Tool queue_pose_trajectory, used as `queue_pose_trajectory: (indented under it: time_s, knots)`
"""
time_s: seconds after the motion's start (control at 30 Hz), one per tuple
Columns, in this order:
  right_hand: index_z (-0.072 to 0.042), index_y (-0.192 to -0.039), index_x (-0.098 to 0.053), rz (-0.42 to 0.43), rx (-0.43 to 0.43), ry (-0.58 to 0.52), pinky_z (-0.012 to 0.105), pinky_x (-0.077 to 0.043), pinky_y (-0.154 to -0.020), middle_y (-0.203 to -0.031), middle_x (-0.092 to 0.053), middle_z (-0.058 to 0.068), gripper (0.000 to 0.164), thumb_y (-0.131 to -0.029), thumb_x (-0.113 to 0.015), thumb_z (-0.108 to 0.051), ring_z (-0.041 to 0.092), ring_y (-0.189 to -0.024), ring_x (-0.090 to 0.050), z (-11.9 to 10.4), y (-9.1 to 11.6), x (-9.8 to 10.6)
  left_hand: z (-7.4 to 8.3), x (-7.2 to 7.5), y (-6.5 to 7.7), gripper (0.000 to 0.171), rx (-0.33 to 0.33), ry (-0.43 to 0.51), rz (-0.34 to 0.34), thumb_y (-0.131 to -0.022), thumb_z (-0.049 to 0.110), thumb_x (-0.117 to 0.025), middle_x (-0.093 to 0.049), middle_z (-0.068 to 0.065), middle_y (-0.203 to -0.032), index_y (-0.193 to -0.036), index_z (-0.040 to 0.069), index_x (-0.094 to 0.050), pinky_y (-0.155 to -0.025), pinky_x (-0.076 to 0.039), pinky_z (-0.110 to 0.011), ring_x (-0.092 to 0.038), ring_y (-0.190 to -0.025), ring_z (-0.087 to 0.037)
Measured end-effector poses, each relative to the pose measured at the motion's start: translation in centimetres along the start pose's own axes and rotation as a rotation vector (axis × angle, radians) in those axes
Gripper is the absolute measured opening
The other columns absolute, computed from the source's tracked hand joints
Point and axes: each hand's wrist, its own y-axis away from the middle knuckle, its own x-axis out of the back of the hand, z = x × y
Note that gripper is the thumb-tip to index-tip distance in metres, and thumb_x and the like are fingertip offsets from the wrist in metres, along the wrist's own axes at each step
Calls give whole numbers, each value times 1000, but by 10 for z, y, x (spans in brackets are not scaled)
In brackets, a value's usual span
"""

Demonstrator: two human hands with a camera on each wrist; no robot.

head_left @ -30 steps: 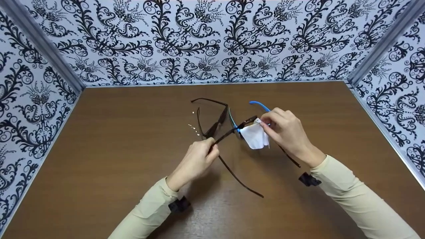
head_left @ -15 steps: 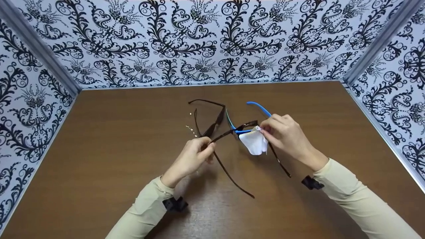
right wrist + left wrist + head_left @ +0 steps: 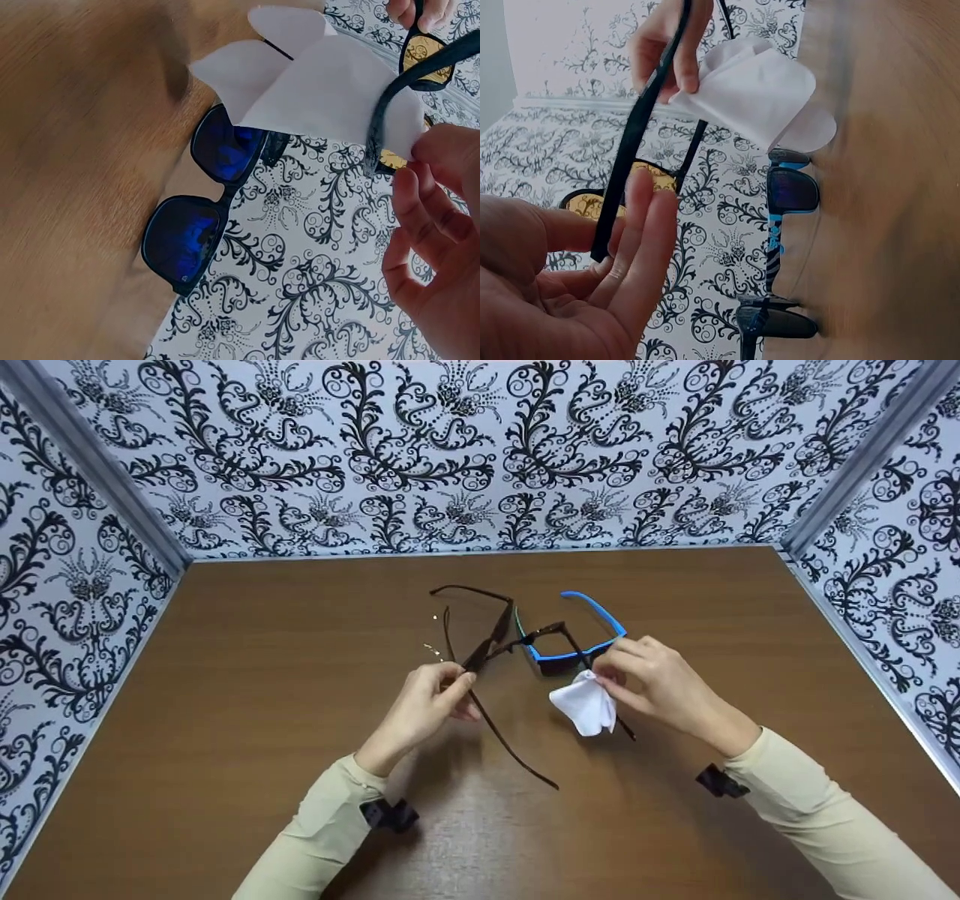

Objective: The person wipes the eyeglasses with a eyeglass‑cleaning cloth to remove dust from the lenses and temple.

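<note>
With fingers of left hand curled, pinching one hinge end of yellow-lensed glasses, raised off wooden table. With right hand, thumb against fingertips, pinching white cloth at opposite temple. Shifted down from frame corner since a second ago; probably wiping temple now. Beyond, blue-framed sunglasses, less covered than before; beside, dark sunglasses.

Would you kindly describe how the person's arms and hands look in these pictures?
The left sleeve and right sleeve are long, pale beige and plain, with creases near the wrists. A small black device sits by the left wrist and a matching black device by the right. The left hand and right hand wear no gloves.
</note>
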Motion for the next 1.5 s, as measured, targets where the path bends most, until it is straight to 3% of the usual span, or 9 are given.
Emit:
queue_pose_trajectory:
  time_s: [0.13, 0.4, 0.83, 1.0, 1.23, 1.5]
  knots:
    - [-8, -92, -67, -37, 33, -9, 31, -42, -58, -87, -62, -1, 19, -76, -75, -1, 14, -67, -52, 0, 3, 1, -1, 3, 0, 17, 33, 62, 16, -98, 1, -49, -65, -15, -76, -93, -11, -59, -68, -57, -44, -69, -69, -34]
    - [-11, -95, -67, -107, 83, -53, 27, -40, -53, -86, -60, -3, 27, -73, -78, 0, 13, -64, -48, -5, 7, 8, -5, 6, -2, 16, 63, 108, 42, -98, -1, -49, -64, -20, -80, -92, -12, -58, -69, -57, -38, -70, -70, -25]
    - [-12, -95, -67, -122, 69, -74, 27, -43, -55, -87, -61, -4, 27, -74, -77, 0, 12, -67, -52, -16, 4, 17, -6, 6, -2, 15, 59, 85, 133, -98, 0, -50, -65, -16, -76, -89, -11, -55, -69, -56, -47, -69, -71, -35]
    - [-11, -95, -67, -101, 11, -133, 25, -49, -59, -89, -59, -3, 21, -78, -75, -1, 11, -73, -57, -32, -7, 5, -6, 5, -2, 13, 58, 37, 190, -97, 0, -52, -65, -16, -77, -89, -9, -56, -67, -57, -47, -69, -70, -35]
    - [-4, -96, -60, -113, -75, -232, 25, -53, -64, -88, -61, 1, 14, -85, -67, 1, 11, -76, -61, -52, -11, -24, -7, 0, -2, 10, 74, 86, 210, -97, -1, -51, -60, -18, -84, -93, -10, -54, -70, -56, -48, -69, -75, -37]
    - [-1, -96, -53, -122, -279, -383, 28, -56, -64, -85, -67, 7, 8, -91, -58, 3, 17, -74, -69, -64, -12, -45, -6, -5, -2, 9, 72, 119, 217, -96, -3, -52, -60, -21, -88, -89, -9, -52, -71, -56, -43, -70, -79, -36]
